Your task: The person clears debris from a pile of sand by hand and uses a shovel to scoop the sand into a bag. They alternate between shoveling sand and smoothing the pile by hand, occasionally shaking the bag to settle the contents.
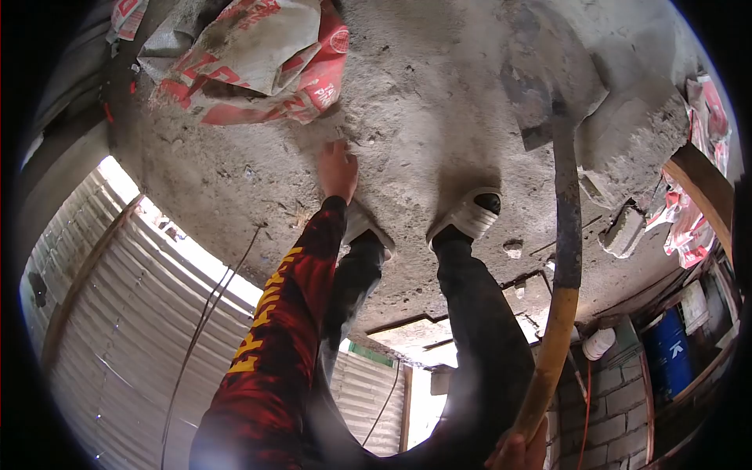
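Note:
My right hand [521,453] is wrapped round the wooden handle of a shovel [560,321] at the lower right. The shovel's dark metal shaft runs up to its grey, dusty blade [552,70], which rests on the rough ground. My left hand [338,168], below a long red and black sleeve with yellow letters, reaches down in front of my left shoe. Its fingers are curled together, and what they hold, if anything, is too small to make out. Just beyond them lies a crumpled red and white sack [266,66].
My light shoes [470,215] stand on dusty ground. Corrugated metal sheets [141,313] line the left. To the right are a concrete lump [624,231], a curved wooden piece [705,192], more sacks [681,223], a blue container [668,352] and a block wall [623,399].

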Available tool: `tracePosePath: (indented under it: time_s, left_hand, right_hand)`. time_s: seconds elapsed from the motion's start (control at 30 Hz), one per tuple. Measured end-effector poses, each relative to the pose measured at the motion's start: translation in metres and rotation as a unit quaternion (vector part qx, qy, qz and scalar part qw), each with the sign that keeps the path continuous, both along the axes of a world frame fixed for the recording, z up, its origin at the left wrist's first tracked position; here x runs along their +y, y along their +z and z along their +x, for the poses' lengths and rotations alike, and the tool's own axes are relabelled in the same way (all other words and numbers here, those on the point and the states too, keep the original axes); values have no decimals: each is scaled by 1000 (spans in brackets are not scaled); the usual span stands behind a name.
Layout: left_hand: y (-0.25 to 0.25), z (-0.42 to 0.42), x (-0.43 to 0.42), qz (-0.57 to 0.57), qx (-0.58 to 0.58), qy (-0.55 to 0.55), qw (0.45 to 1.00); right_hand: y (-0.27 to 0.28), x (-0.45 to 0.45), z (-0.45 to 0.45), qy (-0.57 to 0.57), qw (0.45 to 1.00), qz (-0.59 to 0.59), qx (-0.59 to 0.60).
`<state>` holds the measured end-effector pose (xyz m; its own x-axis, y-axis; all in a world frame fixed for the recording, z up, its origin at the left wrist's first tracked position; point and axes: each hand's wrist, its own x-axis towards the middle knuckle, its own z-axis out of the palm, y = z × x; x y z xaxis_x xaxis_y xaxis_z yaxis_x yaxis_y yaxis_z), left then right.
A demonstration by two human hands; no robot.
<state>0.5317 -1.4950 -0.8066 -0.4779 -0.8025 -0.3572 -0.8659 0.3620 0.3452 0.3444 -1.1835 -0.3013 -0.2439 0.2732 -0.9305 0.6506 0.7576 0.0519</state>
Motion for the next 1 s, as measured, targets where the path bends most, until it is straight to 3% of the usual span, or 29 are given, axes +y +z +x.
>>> tracePosePath:
  time_s: [0.17, 0.3, 0.37, 0.5, 0.6, 0.67, 0.8, 0.87, 0.93, 1.0]
  left_hand:
    - [-9, -30, 13, -55, 70, -40, 995]
    - [-18, -41, 20, -48, 44, -4, 998]
    - [-23, -36, 25, 34, 89, 47, 994]
    - [-20, -13, 41, 37, 134, 127, 982]
    - [-9, 29, 39, 8, 99, 102, 990]
    - [1, 75, 35, -11, 6, 119, 993]
    - [11, 125, 23, -70, -74, 182, 978]
    - [16, 103, 8, -20, -41, 75, 996]
    - [4, 68, -8, -42, 35, 7, 998]
    - [-9, 32, -25, -52, 75, 4, 996]
  right_hand:
    - [1, -2, -1, 7, 1000, 3, 1]
    - [2, -6, -3, 16, 1000, 6, -1]
    - [4, -7, -3, 18, 1000, 7, -2]
    - [6, -7, -3, 17, 1000, 7, 0]
    - [6, -8, -4, 18, 1000, 3, -2]
    - [8, -7, -5, 21, 1000, 5, -3]
    - [9, -10, -7, 29, 1000, 8, 0]
    - [11, -12, -8, 32, 999, 10, 1]
    - [14, -15, -8, 36, 999, 11, 4]
    - [17, -18, -8, 41, 999, 15, 9]
